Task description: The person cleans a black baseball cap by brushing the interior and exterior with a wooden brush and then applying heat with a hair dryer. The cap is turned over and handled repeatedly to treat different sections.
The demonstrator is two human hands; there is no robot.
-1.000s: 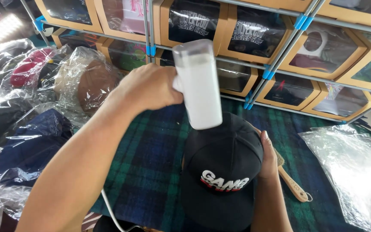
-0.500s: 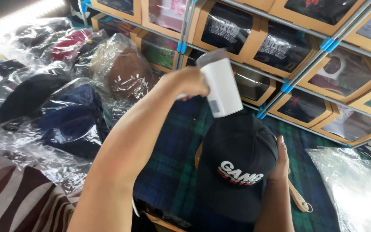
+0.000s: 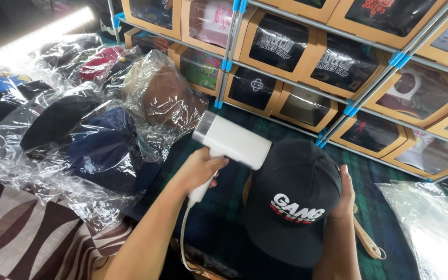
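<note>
Left hand (image 3: 199, 168) gripping white steamer (image 3: 230, 142); right hand (image 3: 344, 192) cupping black cap (image 3: 291, 199), fingers beside nozzle: scald likely if steam drifts.

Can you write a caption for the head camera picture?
Left hand aims a white handheld steamer at a black cap steadied by the right hand.

Bagged caps (image 3: 79, 135) lie left of the cap (image 3: 291, 202); boxed shelves (image 3: 307, 62) stand behind; a steamer (image 3: 232, 142) sits between.

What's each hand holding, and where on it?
Left hand grips the white handheld steamer by its handle. Right hand holds the black cap at its crown's side.
</note>
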